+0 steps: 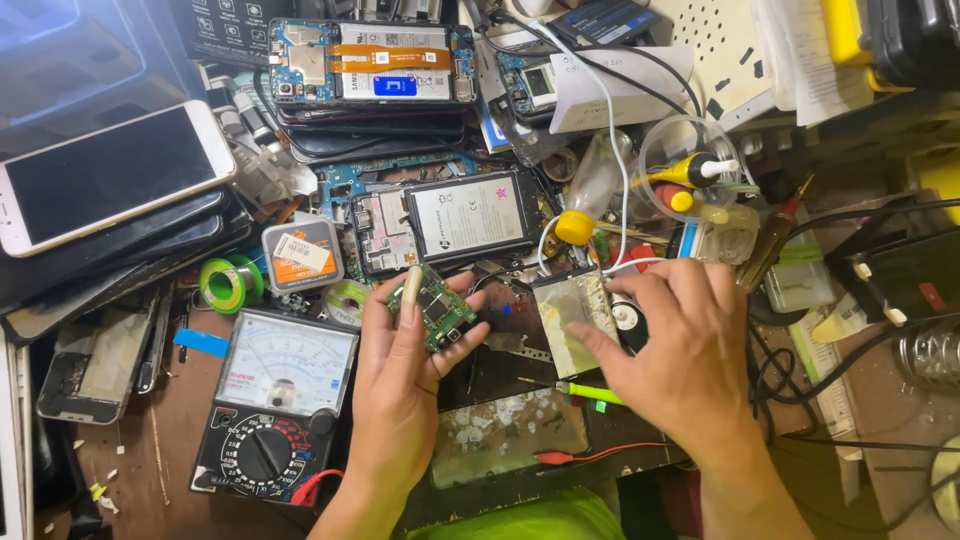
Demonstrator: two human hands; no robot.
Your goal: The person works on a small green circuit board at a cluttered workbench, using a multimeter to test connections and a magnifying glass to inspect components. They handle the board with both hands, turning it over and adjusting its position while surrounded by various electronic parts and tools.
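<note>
**Circuit board in one hand, tray under the other**

At the far left a white smartphone [105, 175] lies on a stack of dark phones. Below it a spool of green solder wire [226, 284] sits near an analog multimeter [272, 410] with a black dial. The left hand [405, 385] is raised, palm up, fingers curled around a small green circuit board [440, 310], thumb pressed along the board's left edge. Just behind it lies an opened phone with its battery [470, 218] showing. To the right, the right hand [680, 350] is spread loosely, palm down, its fingertips touching a small clear plastic tray [570, 315] on the bench; it grips nothing. A yellow-handled tool [690, 172] rests further back.
</note>
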